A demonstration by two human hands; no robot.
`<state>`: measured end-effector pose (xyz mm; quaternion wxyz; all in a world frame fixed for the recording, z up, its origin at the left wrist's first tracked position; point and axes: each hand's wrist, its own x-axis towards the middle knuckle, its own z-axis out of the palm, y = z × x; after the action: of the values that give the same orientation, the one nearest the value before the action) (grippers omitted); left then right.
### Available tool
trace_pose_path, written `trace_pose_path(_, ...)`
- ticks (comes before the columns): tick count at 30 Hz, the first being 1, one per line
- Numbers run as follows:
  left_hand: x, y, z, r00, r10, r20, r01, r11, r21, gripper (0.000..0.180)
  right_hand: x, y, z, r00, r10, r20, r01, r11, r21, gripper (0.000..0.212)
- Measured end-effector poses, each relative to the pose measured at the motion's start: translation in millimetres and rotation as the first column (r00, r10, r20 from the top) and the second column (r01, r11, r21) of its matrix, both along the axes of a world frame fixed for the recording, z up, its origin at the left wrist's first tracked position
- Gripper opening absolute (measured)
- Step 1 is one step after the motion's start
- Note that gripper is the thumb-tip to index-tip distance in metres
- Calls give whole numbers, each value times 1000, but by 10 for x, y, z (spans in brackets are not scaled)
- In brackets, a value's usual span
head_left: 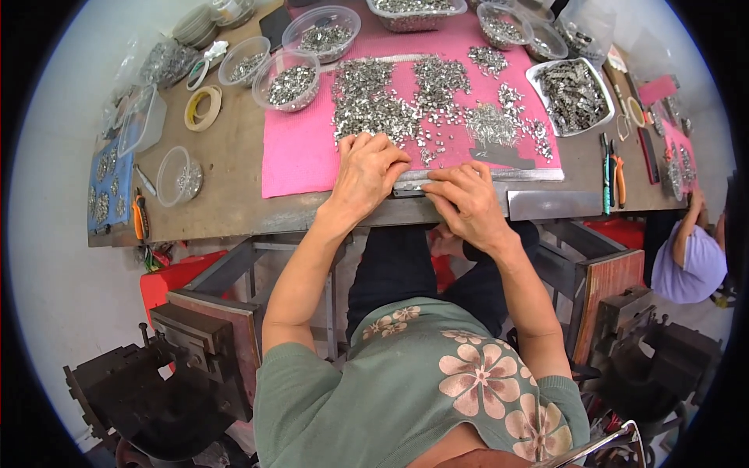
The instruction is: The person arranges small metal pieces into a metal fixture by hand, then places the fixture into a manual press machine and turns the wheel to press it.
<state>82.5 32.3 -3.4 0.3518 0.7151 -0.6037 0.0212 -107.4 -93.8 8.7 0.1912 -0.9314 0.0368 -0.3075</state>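
Note:
My left hand [368, 170] is closed in a pinch at the near edge of a pink mat [296, 160]; whatever its fingertips hold is too small to make out. Opposite it, my right hand [471, 201] has its thumb and fingers drawn together, also around something I cannot make out. A small dark metal block [409, 191] lies between both hands at the bench edge. Just beyond the fingers, loose piles of small silvery metal pieces [374, 113] cover the mat. Thin pin-like metal bits [491, 125] form a separate heap to the right, by a flat grey plate [503, 158].
Clear plastic bowls [287, 80] of metal parts line the far side. A white tray [573, 97] holds linked metal strips. Orange-handled pliers [618, 175] and a steel plate [554, 204] lie right; tape rolls [203, 109] sit left. Another person [680, 253] works at far right.

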Motion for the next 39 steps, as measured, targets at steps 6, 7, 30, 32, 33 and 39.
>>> trace_pose_path(6, -19, -11, 48, 999, 6, 32, -9, 997, 78, 9, 116, -338, 146, 952, -74, -296, 135, 972, 193, 8)
trace_pose_path(7, -33, -14, 32, 1000, 14, 7, -14, 999, 52, 8, 140, -377, 142, 953, -76, -295, 137, 972, 192, 8)
trace_pose_path(30, -593, 62, 34, 999, -1, -47, -5, 992, -127, 17, 2, -77, -16, 999, 11, -39, 1, 953, 302, 7)
trace_pose_path(32, -585, 72, 28, 998, -4, -56, -3, 993, -117, 18, -2, -64, -33, 1000, 11, -12, -6, 953, 303, 7)
trace_pose_path(33, -577, 78, 27, 998, -7, -67, 0, 994, -106, 19, -5, -60, -38, 1000, 7, -11, -4, 953, 303, 7)
trace_pose_path(39, -547, 112, -6, 999, -43, -28, 38, 982, -184, 17, -9, -39, -43, 1000, -1, -13, 5, 959, 285, 9)
